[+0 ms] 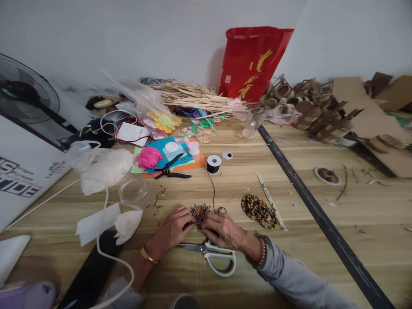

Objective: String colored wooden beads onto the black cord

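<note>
A cluster of small brown, red and dark beads (pixel 200 212) lies on the wooden table between my hands; I cannot tell how they are joined. My left hand (pixel 176 227) is closed at the cluster's left edge, thumb and fingers pinched on beads. On the right edge, my right hand (pixel 223 231) is bent over, its fingertips closed on the same beads and partly hiding them. Black cord runs from a spool (pixel 214 164) down toward my right hand, where a small loop (pixel 222 210) shows. Scissors with pale handles (pixel 222 259) lie just below my hands.
Bead strings (pixel 259 211) and a thin stick (pixel 271 201) lie right. Behind are black-handled pliers (pixel 170 169), pink yarn (pixel 148 158) and a clear cup (pixel 253 122). A white cable (pixel 106 240) crosses the left. A red bag (pixel 254 62) stands at the back.
</note>
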Action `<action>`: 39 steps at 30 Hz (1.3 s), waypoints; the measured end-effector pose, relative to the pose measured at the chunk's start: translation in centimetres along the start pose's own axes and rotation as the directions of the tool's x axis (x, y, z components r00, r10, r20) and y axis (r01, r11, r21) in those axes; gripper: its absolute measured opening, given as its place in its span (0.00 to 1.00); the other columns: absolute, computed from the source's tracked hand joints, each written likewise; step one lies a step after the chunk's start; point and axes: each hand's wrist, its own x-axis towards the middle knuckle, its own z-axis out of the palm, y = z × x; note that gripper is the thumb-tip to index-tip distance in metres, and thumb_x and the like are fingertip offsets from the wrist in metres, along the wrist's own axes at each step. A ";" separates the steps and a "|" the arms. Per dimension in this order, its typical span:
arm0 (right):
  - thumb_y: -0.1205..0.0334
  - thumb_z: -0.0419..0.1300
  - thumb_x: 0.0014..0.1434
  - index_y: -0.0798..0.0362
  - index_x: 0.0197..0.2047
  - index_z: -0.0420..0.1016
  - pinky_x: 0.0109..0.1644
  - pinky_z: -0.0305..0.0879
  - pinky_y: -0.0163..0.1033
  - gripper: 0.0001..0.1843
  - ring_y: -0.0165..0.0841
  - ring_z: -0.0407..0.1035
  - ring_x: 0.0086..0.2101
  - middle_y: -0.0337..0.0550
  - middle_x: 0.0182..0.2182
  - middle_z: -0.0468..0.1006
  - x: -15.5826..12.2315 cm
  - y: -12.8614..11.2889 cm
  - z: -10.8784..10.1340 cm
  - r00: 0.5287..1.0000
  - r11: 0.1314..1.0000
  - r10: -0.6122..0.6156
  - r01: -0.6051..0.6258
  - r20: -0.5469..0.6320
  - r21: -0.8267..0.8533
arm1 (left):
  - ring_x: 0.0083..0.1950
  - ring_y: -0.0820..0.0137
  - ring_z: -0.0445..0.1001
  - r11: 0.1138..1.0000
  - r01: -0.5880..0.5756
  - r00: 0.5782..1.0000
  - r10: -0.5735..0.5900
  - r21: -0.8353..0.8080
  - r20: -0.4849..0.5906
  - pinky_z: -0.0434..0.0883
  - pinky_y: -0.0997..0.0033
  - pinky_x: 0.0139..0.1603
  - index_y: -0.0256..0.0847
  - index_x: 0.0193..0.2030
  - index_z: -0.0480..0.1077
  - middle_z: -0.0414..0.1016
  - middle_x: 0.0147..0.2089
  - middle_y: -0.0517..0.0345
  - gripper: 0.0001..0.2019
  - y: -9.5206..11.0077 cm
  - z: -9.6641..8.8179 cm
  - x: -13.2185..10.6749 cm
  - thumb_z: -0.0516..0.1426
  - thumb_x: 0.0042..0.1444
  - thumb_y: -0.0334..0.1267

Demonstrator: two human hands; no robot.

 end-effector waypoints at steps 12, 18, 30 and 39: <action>0.67 0.50 0.66 0.54 0.36 0.68 0.33 0.53 0.34 0.08 0.30 0.64 0.30 0.41 0.29 0.70 0.3 -0.3 -0.3 1.000 1.000 -0.004 0.004 -0.011 0.013 | 0.35 0.67 0.70 0.992 0.056 0.997 -0.061 -0.112 -0.045 0.67 0.69 0.38 0.38 0.31 0.72 0.73 0.31 0.56 0.04 -0.5 0.6 0.0 0.59 0.52 0.26; 0.67 0.49 0.66 0.54 0.35 0.68 0.32 0.53 0.35 0.09 0.30 0.64 0.30 0.41 0.29 0.70 0.5 -0.3 -0.2 1.000 1.000 -0.016 0.016 -0.021 0.007 | 0.33 0.69 0.70 0.941 0.122 0.986 -0.151 -0.315 -0.069 0.67 0.72 0.36 0.37 0.29 0.72 0.72 0.28 0.57 0.04 -0.7 0.8 0.2 0.57 0.52 0.27; 0.66 0.51 0.66 0.54 0.37 0.68 0.31 0.54 0.35 0.07 0.30 0.64 0.30 0.42 0.31 0.71 0.1 0.0 0.1 0.993 0.997 -0.061 0.065 0.100 -0.038 | 0.26 0.72 0.72 0.614 0.353 0.922 -0.355 -0.706 0.152 0.67 0.74 0.31 0.37 0.29 0.68 0.74 0.23 0.60 0.04 -1.1 -0.4 0.0 0.58 0.50 0.35; 0.66 0.52 0.66 0.54 0.39 0.68 0.36 0.60 0.36 0.05 0.33 0.66 0.32 0.44 0.31 0.74 0.3 -0.5 0.0 0.975 0.987 -0.162 0.163 0.149 0.007 | 0.33 0.68 0.78 0.579 0.394 0.917 -0.301 -0.714 0.262 0.71 0.72 0.36 0.38 0.31 0.66 0.79 0.28 0.56 0.03 -0.7 -0.3 -0.3 0.58 0.50 0.34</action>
